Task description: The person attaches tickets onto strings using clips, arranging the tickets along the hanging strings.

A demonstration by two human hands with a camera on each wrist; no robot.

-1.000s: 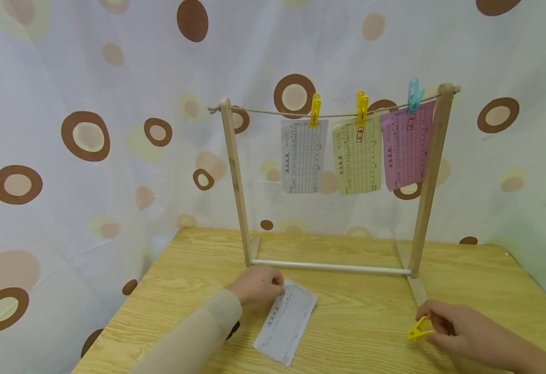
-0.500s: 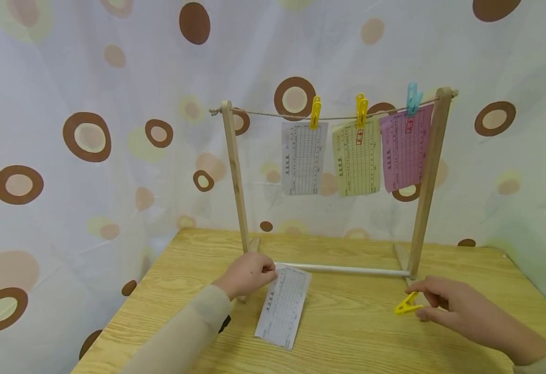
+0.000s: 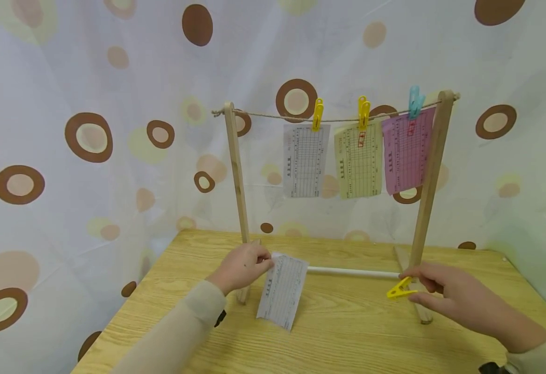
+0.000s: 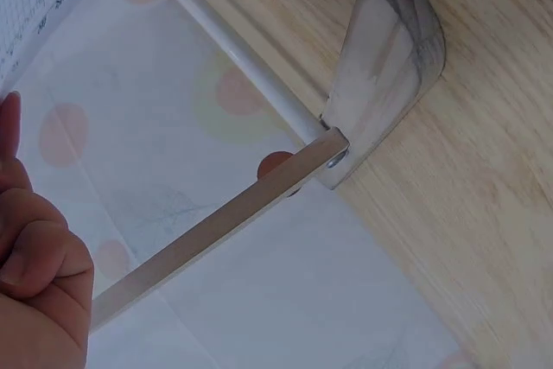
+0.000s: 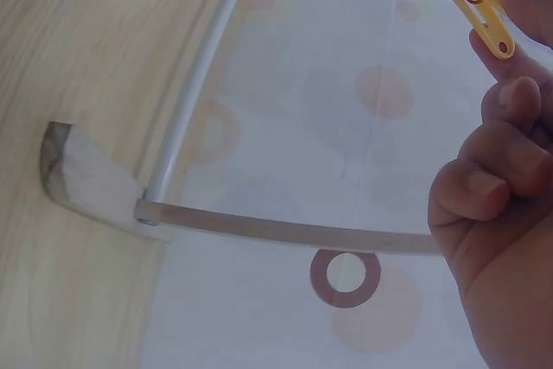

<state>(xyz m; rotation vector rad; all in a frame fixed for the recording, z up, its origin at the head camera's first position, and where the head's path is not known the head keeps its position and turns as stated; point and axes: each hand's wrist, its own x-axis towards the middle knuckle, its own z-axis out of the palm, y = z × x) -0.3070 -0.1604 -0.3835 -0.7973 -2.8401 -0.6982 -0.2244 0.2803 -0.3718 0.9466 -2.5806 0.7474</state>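
My left hand [image 3: 244,264] pinches the upper left corner of a white printed slip [image 3: 283,292], which hangs tilted in front of the wooden rack's left post. In the left wrist view the slip [image 4: 26,6] shows at the top left, above the curled fingers [image 4: 39,248]. Between thumb and index finger my right hand [image 3: 460,298] holds a yellow clothespin [image 3: 400,290], near the foot of the right post. The right wrist view shows that clothespin [image 5: 475,2] at the fingertips, the other fingers curled in.
A twine line [image 3: 268,114] runs between the rack's posts [image 3: 237,176]. From it hang a white slip [image 3: 304,163] and a yellow slip [image 3: 359,163] on yellow clothespins, and a pink slip [image 3: 407,156] on a blue one. A white bar [image 3: 357,271] joins the posts low down. Patterned curtain [image 3: 114,208] stands behind.
My left hand has raised the slip from the table, moving up and slightly left. My right hand has moved up and left with the yellow clothespin.
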